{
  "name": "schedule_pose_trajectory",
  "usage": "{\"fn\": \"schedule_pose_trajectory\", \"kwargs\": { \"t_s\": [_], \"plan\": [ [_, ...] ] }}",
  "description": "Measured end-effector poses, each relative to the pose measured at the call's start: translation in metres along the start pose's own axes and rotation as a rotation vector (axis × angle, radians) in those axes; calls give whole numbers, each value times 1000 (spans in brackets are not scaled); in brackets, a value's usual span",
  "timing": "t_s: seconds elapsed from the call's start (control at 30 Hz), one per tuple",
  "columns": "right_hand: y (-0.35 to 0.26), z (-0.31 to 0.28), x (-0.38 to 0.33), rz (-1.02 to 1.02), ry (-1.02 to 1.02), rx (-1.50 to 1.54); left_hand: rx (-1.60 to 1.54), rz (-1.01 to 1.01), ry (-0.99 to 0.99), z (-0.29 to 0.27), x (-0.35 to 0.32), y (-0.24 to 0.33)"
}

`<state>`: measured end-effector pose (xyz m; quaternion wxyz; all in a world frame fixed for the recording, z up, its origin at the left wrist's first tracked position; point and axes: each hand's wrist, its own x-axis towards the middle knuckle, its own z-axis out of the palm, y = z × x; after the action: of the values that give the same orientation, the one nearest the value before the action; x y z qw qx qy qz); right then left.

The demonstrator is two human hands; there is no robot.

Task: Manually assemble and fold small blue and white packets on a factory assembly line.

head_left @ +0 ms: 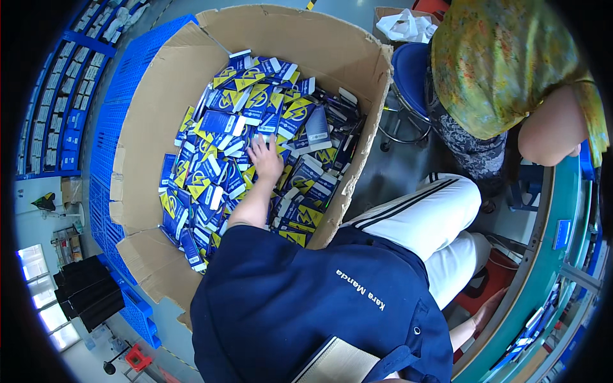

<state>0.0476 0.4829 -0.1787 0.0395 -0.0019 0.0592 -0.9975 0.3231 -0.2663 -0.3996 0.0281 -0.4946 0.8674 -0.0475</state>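
Observation:
My left hand (265, 161) reaches down into a large cardboard bin (153, 83) filled with small flat blue, yellow and white boxes. Its fingers are spread over the heap, their tips at a blue box (268, 126) with a white end; no box is gripped. Many of the boxes show a yellow face with a lightning-bolt mark, like this yellow-and-blue box (198, 182). Far to the right, my right hand (490, 307) lies against the edge of a green-topped workbench (511, 319), fingers stretched out and nothing visible in them.
A blue plastic pallet (105, 172) stands along the bin's left side. Beyond it is a blue rack (54, 121) of stacked boxes. At the upper right, a person in a yellow-green patterned top (504, 64) sits by a blue stool (408, 76). Flat blue packages (533, 329) lie on the workbench.

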Motion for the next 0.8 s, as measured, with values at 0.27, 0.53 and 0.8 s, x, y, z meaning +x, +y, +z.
{"fn": "schedule_pose_trajectory", "kwargs": {
  "t_s": [0.27,0.53,0.8],
  "plan": [
    [13,-1,7,219,-126,-32,196,-352,-259,-27,33,-38],
    [25,8,3,321,-10,527,-27,-482,-226,-36,49,-72],
    [25,7,4,356,-61,240,93,-319,-305,-27,1,-66]
  ]
}}
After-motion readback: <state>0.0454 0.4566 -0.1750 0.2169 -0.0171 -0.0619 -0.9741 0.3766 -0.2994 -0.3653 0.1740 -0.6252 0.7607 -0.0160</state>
